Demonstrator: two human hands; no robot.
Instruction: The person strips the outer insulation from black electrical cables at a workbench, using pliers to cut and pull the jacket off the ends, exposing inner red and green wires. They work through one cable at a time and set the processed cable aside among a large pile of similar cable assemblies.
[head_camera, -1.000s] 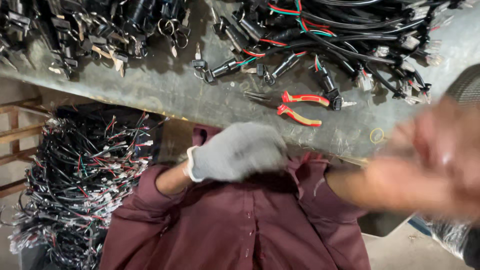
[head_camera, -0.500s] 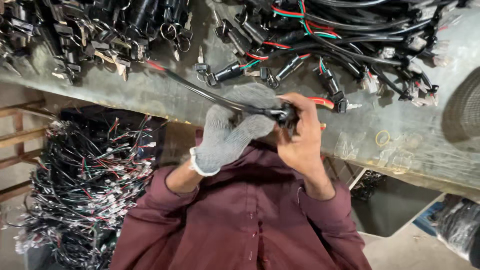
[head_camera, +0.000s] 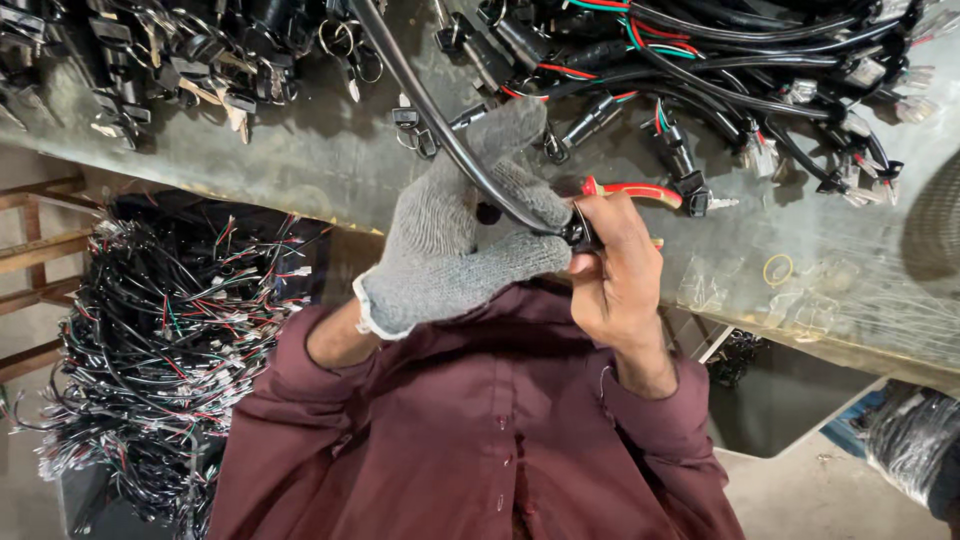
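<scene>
Left hand (head_camera: 470, 240), gloved, closes around a black cable (head_camera: 440, 130); right hand (head_camera: 615, 265), bare, pinches the cable's black end connector (head_camera: 582, 235) above the worktop (head_camera: 330, 165). A loose pinch could let the connector slip; the trailing cable may snag the neighbouring harnesses (head_camera: 720, 60).

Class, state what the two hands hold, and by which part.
Both grip one black cable: left hand around its lower stretch, right hand pinching its end connector.
</scene>
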